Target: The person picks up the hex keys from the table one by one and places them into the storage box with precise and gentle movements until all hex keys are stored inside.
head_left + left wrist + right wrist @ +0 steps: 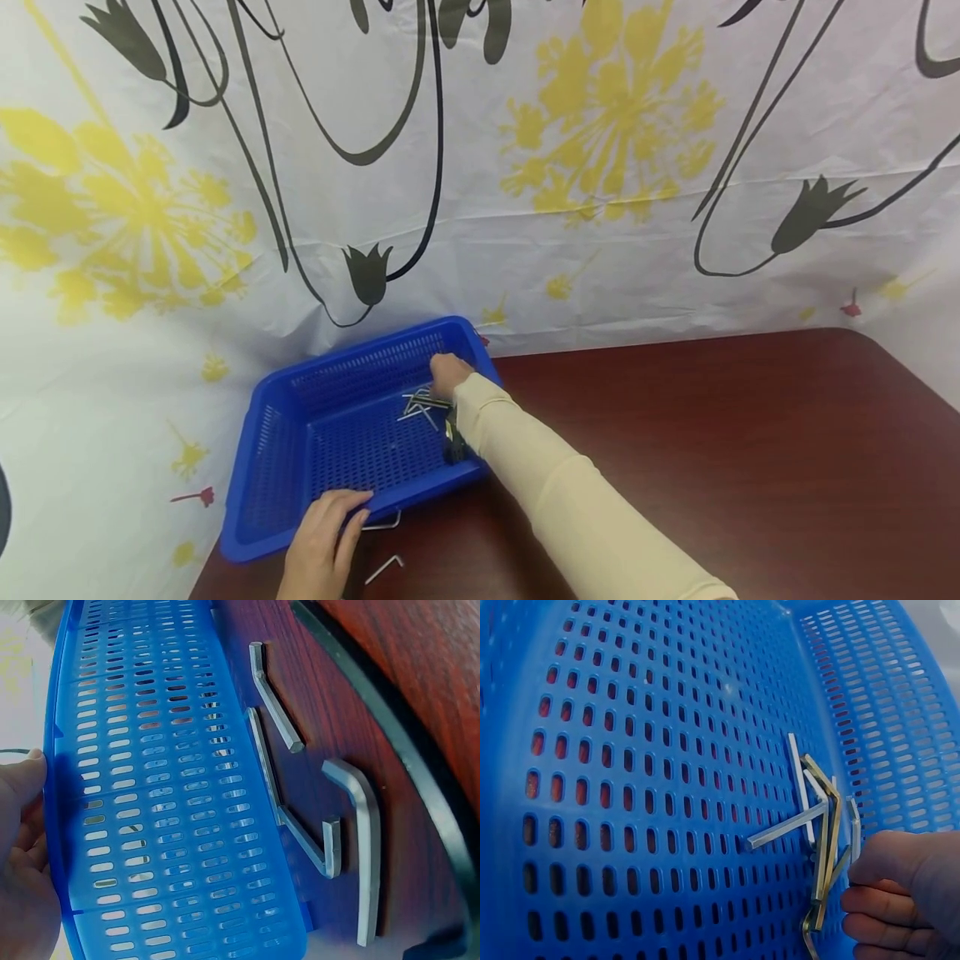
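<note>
A blue plastic basket (352, 442) stands at the table's left, with several silver and brass-coloured hex keys (825, 832) heaped near its right end. My right hand (448, 375) is inside the basket at that heap, fingers curled. In the right wrist view, the thumb and forefinger of the right hand (900, 892) pinch the end of a silver hex key (856, 825). My left hand (322, 537) grips the basket's near rim, also seen in the left wrist view with the hand (26, 847) at the rim's edge. Outside the basket, loose hex keys (366, 855) lie on the table beside its wall.
A dark item with a yellowish mark (453, 442) lies in the basket's right front corner, partly behind my right sleeve (570, 492). The reddish-brown table (720, 442) extends to the right. A white floral sheet (600, 275) hangs behind the table and basket.
</note>
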A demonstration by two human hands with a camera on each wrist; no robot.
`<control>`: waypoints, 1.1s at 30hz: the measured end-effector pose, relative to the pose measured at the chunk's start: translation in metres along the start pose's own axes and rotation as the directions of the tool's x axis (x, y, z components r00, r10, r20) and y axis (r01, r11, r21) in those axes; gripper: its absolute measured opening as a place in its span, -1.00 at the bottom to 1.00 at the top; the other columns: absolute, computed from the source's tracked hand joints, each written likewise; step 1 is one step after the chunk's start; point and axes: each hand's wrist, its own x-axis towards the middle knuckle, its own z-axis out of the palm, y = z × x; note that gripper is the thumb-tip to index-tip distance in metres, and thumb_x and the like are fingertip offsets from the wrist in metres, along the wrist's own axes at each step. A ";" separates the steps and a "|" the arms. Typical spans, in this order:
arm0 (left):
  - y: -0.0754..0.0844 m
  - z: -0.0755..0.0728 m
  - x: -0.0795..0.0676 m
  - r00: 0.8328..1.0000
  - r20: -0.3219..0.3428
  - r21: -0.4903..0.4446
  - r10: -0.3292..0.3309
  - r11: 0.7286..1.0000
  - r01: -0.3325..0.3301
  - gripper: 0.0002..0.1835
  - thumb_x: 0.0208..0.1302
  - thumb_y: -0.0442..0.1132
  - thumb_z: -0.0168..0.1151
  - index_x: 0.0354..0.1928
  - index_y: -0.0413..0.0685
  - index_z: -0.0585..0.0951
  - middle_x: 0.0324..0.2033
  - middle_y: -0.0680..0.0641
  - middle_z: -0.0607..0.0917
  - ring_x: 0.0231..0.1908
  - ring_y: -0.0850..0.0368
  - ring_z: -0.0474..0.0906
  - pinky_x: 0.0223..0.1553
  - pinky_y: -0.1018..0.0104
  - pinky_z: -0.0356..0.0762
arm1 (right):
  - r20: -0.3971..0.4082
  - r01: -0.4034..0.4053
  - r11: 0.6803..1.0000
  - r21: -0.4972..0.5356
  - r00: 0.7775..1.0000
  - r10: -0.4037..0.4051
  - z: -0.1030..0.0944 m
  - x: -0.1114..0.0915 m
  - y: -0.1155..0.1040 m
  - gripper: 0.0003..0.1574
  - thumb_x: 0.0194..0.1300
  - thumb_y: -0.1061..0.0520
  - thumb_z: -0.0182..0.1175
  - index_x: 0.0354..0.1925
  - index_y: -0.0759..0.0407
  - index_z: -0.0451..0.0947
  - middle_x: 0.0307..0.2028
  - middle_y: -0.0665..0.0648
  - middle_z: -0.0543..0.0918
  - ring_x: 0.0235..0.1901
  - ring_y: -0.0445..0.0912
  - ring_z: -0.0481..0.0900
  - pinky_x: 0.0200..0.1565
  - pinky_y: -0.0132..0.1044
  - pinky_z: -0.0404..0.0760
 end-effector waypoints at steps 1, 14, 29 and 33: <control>0.000 0.000 0.000 1.000 0.000 0.003 0.001 1.000 -0.001 -0.52 0.44 0.02 -0.20 -0.24 -0.15 0.64 -0.32 0.01 0.61 -0.32 0.07 0.53 -0.24 0.31 0.42 | 0.005 0.004 1.000 -0.004 1.000 -0.004 0.001 0.001 0.000 -0.84 0.09 0.17 0.32 -0.33 0.18 0.54 -0.38 0.08 0.63 -0.38 -0.07 0.58 -0.36 -0.23 0.53; -0.002 -0.001 -0.001 1.000 0.007 -0.023 -0.001 1.000 0.001 -0.55 0.44 0.00 -0.18 -0.21 -0.15 0.63 -0.31 0.01 0.61 -0.31 0.08 0.53 -0.22 0.34 0.42 | 0.028 0.011 1.000 -0.019 1.000 -0.010 0.005 0.002 -0.001 -0.82 0.05 0.19 0.32 -0.48 0.14 0.46 -0.56 0.03 0.52 -0.53 -0.11 0.45 -0.46 -0.24 0.45; -0.002 -0.002 -0.002 1.000 0.003 -0.081 -0.029 0.996 0.029 -0.64 0.42 -0.06 -0.07 -0.20 -0.16 0.62 -0.30 -0.01 0.61 -0.29 0.04 0.51 -0.10 0.45 0.35 | 0.032 0.002 1.000 0.001 0.999 -0.002 0.009 0.008 0.000 -0.84 0.08 0.17 0.32 -0.40 0.17 0.51 -0.52 0.07 0.56 -0.54 -0.10 0.45 -0.50 -0.24 0.42; -0.001 -0.002 -0.002 1.000 -0.006 -0.079 -0.023 0.997 0.022 -0.71 0.39 -0.12 0.00 -0.19 -0.16 0.63 -0.29 -0.01 0.62 -0.28 0.04 0.52 -0.11 0.41 0.37 | -0.006 -0.006 1.000 -0.001 1.000 0.006 0.009 0.008 -0.001 -0.84 0.10 0.14 0.29 -0.40 0.19 0.50 -0.47 0.11 0.59 -0.46 -0.05 0.53 -0.43 -0.19 0.49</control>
